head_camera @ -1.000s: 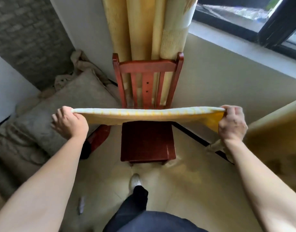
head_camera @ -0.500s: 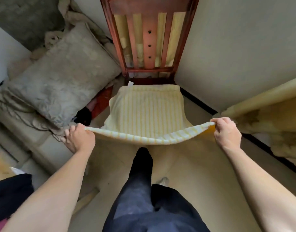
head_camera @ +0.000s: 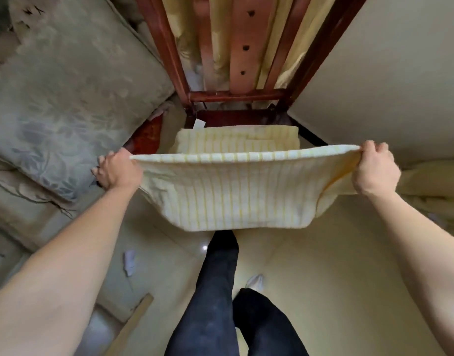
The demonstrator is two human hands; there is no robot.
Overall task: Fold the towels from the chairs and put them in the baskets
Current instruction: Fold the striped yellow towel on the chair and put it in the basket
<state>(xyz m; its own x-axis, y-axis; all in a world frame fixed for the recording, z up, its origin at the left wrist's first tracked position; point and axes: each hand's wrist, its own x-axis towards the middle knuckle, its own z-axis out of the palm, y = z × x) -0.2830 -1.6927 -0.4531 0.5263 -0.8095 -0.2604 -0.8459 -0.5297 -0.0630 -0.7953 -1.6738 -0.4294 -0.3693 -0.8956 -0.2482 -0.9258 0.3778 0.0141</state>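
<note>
**Midway through the fold, towel stretched over the chair seat**

Now you hold the striped yellow towel by its near edge, your left hand clamped on one corner and your right hand clamped on the other, fingers curled tight around the cloth. The edge between them runs nearly straight and taut. Below it the towel hangs in a loose belly toward your legs, while the far part lies flat on the seat of the red wooden chair, just under the slatted back, with a small white tag showing at its far left corner. A grey patterned cushion leans beside the chair on your left.

The step in hand looks like the first fold: the near edge is raised and ready to be carried forward. Your next move, most likely, is to bring both corners over to meet the far edge on the seat, keeping your hands level so the stripes line up and the slack belly does not bunch. No basket is in view, so the carry comes later.
</note>
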